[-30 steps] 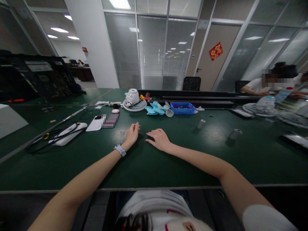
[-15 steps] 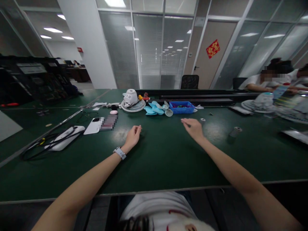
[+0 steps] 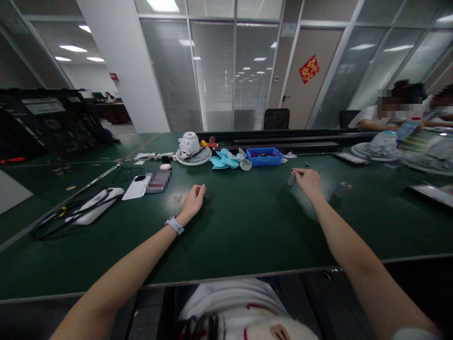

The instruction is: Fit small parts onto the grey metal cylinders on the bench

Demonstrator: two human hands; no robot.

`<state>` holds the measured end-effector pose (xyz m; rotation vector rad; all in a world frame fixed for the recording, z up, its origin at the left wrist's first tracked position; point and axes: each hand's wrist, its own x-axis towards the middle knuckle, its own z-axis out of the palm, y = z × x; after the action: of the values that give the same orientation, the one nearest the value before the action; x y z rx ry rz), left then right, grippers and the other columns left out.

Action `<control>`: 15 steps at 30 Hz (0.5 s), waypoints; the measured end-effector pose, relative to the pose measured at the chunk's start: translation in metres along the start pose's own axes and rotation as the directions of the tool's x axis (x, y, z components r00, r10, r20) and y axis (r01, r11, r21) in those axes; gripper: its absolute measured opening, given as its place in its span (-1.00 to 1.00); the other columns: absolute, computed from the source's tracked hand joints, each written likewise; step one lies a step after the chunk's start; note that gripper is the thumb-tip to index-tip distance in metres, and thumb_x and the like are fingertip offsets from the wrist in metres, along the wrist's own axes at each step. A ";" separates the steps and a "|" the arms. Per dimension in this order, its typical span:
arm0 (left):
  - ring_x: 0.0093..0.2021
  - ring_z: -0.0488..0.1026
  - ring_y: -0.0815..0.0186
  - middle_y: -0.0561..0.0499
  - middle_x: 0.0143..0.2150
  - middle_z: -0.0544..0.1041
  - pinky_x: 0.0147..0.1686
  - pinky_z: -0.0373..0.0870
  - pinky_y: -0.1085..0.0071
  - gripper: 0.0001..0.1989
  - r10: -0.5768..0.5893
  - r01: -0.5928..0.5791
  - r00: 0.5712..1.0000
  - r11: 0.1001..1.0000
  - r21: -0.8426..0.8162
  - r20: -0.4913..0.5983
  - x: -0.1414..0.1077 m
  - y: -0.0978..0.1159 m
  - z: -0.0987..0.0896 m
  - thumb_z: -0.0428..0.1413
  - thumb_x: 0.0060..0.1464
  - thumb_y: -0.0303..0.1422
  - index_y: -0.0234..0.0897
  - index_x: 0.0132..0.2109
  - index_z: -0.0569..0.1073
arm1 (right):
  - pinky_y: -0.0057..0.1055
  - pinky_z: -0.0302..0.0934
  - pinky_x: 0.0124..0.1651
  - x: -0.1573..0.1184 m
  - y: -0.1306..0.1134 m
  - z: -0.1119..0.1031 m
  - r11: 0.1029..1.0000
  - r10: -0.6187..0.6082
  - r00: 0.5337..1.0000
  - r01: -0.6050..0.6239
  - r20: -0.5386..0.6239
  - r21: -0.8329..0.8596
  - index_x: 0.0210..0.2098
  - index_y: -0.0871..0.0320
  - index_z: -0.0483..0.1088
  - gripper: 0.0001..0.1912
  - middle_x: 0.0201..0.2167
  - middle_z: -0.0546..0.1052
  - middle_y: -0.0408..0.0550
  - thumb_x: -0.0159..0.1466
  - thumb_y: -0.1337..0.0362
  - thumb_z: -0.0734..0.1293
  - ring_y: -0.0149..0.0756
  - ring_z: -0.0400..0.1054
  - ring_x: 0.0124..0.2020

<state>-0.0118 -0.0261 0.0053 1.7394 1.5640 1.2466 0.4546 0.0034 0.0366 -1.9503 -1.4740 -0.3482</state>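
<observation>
Grey cylinder (image 3: 290,179): at the fingertips of the right hand (image 3: 310,182) (gripped or not, I cannot tell).
Left hand (image 3: 193,200): well apart, fingers curled, hold unclear.

A watch (image 3: 174,225) with a pale grey strap circles the left wrist (image 3: 182,218). The shirt (image 3: 230,297) is white – short-sleeved, the right sleeve (image 3: 412,334) just showing – and its front carries dark red lines (image 3: 264,308) and a tan patch (image 3: 279,332).
</observation>
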 end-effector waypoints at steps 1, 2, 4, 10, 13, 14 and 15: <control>-0.22 0.51 0.21 -0.08 -0.23 0.58 -0.22 0.35 0.34 -0.58 -0.006 0.006 1.000 1.000 -0.003 -0.008 0.001 -0.001 0.000 -0.07 0.23 0.02 -0.23 -0.17 0.44 | -0.12 0.30 -0.06 0.000 0.000 0.000 1.000 0.010 1.000 -0.010 0.012 0.002 -0.06 0.16 0.61 -0.62 -0.17 0.62 0.18 0.29 0.19 0.24 0.02 0.48 -0.17; -0.21 0.51 0.20 -0.08 -0.23 0.58 -0.21 0.35 0.33 -0.58 -0.011 0.010 1.000 1.000 -0.014 -0.020 0.001 -0.001 0.000 -0.07 0.23 0.02 -0.23 -0.17 0.43 | -0.12 0.30 -0.05 -0.001 -0.001 0.000 1.000 0.021 1.000 -0.021 0.019 0.005 -0.06 0.16 0.61 -0.63 -0.17 0.62 0.17 0.30 0.19 0.24 0.01 0.48 -0.17; -0.21 0.51 0.20 -0.09 -0.22 0.58 -0.21 0.36 0.33 -0.58 -0.022 0.020 0.998 0.999 -0.049 -0.052 0.004 -0.002 -0.001 -0.07 0.22 0.03 -0.24 -0.16 0.42 | -0.15 0.30 -0.05 -0.003 -0.002 0.003 0.999 0.032 0.999 -0.032 0.028 0.027 -0.06 0.14 0.60 -0.63 -0.18 0.62 0.14 0.31 0.18 0.23 -0.03 0.47 -0.18; -0.33 0.50 0.29 -0.08 -0.26 0.55 -0.30 0.40 0.37 -0.56 -0.117 0.093 0.985 0.978 -0.186 -0.125 0.008 0.000 -0.005 0.01 0.17 0.06 -0.27 -0.21 0.38 | -0.18 0.29 -0.02 -0.018 -0.002 0.021 0.992 -0.013 0.998 0.005 0.066 0.128 0.09 0.14 0.39 -0.55 -0.02 0.49 0.14 0.24 0.14 0.31 -0.06 0.42 -0.08; -0.40 0.48 0.32 -0.07 -0.28 0.54 -0.35 0.39 0.39 -0.53 -0.116 0.091 0.987 0.975 -0.202 -0.114 0.005 0.004 -0.007 -0.01 0.17 0.10 -0.27 -0.21 0.39 | -0.12 0.28 0.02 -0.024 -0.002 0.028 0.988 -0.014 0.997 0.001 0.082 0.153 0.16 0.10 0.28 -0.46 0.06 0.41 0.15 0.20 0.15 0.33 -0.02 0.39 -0.03; -0.41 0.48 0.32 -0.06 -0.28 0.54 -0.36 0.39 0.39 -0.51 -0.106 0.083 0.988 0.976 -0.202 -0.108 0.004 0.005 -0.008 -0.03 0.17 0.11 -0.27 -0.21 0.39 | -0.11 0.28 0.03 -0.025 -0.002 0.030 0.987 -0.013 0.996 -0.001 0.085 0.162 0.17 0.09 0.26 -0.45 0.05 0.40 0.14 0.20 0.16 0.33 -0.02 0.38 -0.02; -0.42 0.47 0.32 -0.06 -0.29 0.54 -0.37 0.39 0.39 -0.50 -0.096 0.074 0.990 0.977 -0.202 -0.104 0.003 0.005 -0.007 -0.04 0.18 0.12 -0.26 -0.21 0.39 | -0.10 0.28 0.04 -0.025 -0.001 0.031 0.985 -0.011 0.996 -0.004 0.087 0.170 0.17 0.08 0.25 -0.44 0.04 0.40 0.13 0.20 0.17 0.34 -0.01 0.38 -0.02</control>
<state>-0.0157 -0.0258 0.0140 1.4856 1.5035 1.4267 0.4398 0.0047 -0.0003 -1.8470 -1.5108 -0.1346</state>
